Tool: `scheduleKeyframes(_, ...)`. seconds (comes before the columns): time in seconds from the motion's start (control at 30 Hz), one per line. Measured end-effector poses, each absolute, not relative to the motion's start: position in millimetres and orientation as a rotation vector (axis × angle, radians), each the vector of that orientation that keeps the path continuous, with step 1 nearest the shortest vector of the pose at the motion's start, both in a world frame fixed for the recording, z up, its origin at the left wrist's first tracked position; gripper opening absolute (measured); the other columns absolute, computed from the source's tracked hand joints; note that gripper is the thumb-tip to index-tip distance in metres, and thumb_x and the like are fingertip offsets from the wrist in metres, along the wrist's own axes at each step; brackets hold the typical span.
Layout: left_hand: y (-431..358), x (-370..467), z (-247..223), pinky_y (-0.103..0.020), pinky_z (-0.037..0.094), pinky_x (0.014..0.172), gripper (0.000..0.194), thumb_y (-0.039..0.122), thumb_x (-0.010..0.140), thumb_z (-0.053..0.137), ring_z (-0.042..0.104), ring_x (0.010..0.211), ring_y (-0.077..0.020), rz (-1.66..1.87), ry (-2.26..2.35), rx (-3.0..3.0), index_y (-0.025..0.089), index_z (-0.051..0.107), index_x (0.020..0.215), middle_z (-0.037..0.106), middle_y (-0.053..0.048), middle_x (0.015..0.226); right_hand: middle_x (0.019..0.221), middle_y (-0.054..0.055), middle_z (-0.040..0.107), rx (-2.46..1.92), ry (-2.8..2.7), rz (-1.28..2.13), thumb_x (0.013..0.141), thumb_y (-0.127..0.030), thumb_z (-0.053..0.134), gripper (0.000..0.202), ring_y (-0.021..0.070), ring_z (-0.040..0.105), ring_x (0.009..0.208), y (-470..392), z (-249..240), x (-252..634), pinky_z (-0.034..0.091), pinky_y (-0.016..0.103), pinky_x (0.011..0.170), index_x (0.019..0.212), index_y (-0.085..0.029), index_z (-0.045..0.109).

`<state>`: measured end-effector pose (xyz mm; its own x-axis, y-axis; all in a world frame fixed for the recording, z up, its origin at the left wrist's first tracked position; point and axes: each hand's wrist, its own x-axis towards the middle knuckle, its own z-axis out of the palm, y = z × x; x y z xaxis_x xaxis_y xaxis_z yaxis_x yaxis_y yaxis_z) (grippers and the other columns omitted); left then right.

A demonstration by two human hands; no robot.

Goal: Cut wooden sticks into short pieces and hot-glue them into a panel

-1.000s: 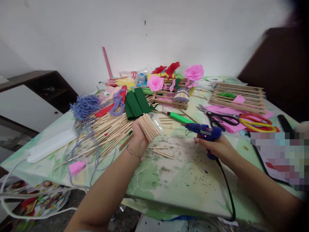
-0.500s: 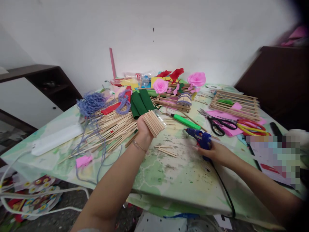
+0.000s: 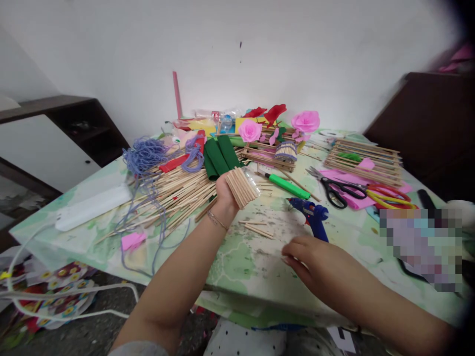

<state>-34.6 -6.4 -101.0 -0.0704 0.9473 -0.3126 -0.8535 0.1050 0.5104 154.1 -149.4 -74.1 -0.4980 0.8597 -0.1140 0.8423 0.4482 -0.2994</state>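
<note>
My left hand (image 3: 225, 194) is closed round a clear bottle piece faced with a row of short wooden sticks (image 3: 242, 188), held above the middle of the table. My right hand (image 3: 306, 257) hovers low over the cloth, its fingers bent together; whether anything is between the fingertips is hidden. Just beyond it the blue glue gun (image 3: 311, 213) rests on the table with its nozzle to the left. A few short loose sticks (image 3: 259, 230) lie between my two hands.
Long sticks (image 3: 189, 198), purple yarn (image 3: 144, 154) and green paper rolls (image 3: 221, 155) lie left. A green cutter (image 3: 288, 186), black scissors (image 3: 339, 192) and a stick frame (image 3: 363, 160) lie right. Paper flowers (image 3: 250, 130) stand behind.
My right hand has let go of the glue gun and moved nearer to me and slightly left. The view has shifted slightly; my left hand still holds the stick-covered piece.
</note>
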Motion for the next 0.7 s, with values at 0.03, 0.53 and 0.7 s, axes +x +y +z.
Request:
scheduleKeyframes(0.03,-6.9,-34.5,-100.9,-0.023,0.041,0.046,0.022,0.030,0.074,0.052,0.049,0.040,-0.0123,1.486,0.690,0.176,0.018,0.048,0.056,0.047,0.002,0.045,0.084,0.008,0.068,-1.550,-2.677,0.460,0.089,-0.017,0.047,0.023,0.0226,0.064,0.078,-141.5,-74.6,144.0,0.046,0.032,0.067,0.082,-0.018,0.069)
scheduleKeyframes(0.53,-10.3,-32.2,-98.0,-0.024,0.039,0.041,0.031,0.029,0.081,0.041,0.045,0.035,-0.0114,1.416,0.737,0.218,0.017,0.047,0.053,0.045,0.000,0.043,0.090,0.010,0.062,-1.396,-2.736,0.432,0.087,-0.012,0.048,0.019,0.0218,0.060,0.083,-102.1,-109.2,124.8,0.044,0.033,0.073,0.085,-0.013,0.067)
scheduleKeyframes(0.7,-9.3,-31.4,-98.7,-0.023,0.037,0.039,0.028,0.027,0.079,0.042,0.044,0.035,-0.0114,1.422,0.763,0.207,0.018,0.046,0.054,0.044,0.001,0.041,0.085,0.006,0.058,-1.361,-2.556,0.674,0.080,-0.010,0.051,0.011,0.0146,0.056,0.069,-105.4,-103.9,134.6,0.043,0.028,0.064,0.079,-0.013,0.062)
